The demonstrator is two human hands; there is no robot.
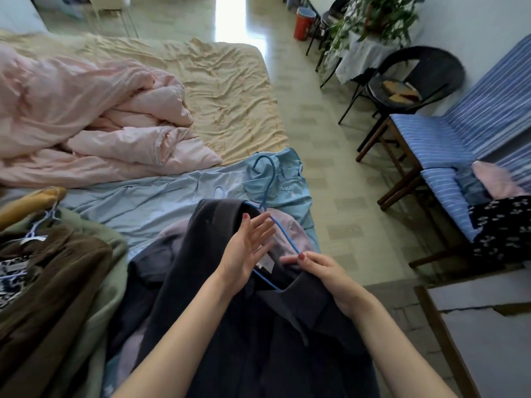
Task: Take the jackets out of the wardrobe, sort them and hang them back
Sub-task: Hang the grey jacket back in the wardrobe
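Here, on the bed (230, 81), my right hand (324, 271) pinches the hanger (283, 234) in the dark jacket (258, 326); left hand (247, 248) splayed — I'd seat both shoulders evenly.

A jacket (230, 326) on a hanger (275, 222) lies at lower centre on the bed (230, 90) — a quilt (86, 116) at upper left, more jackets (51, 282) at lower left. Right of the bed, across the floor (330, 168), stand a chair (416, 81) and — nearer — a bench (445, 145).
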